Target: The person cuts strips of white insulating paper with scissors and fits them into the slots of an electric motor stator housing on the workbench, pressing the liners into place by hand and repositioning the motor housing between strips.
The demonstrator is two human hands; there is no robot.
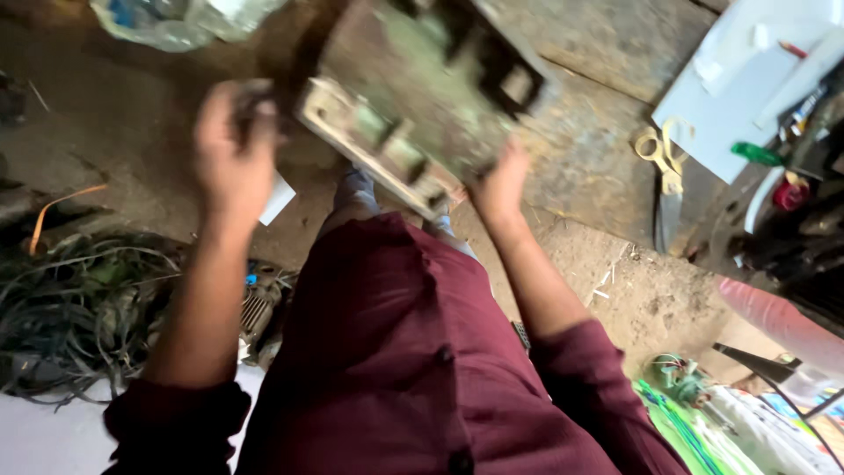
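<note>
Head view: right hand [501, 180] grips the greenish metal casing [422, 88]; left hand [233, 145] curled, blurred beside it.

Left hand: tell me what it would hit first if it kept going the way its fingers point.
Probably the corner of the green metal block; the left hand is blurred, so depth is uncertain.

The metal plate [422, 97] looks rusty, matt and rough; the floor [607, 167] rough concrete.

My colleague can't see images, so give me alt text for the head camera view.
The right hand grips a worn greenish circuit board, while the left hand holds a small dark object beside it. Scissors and tangled wires lie nearby.
</note>
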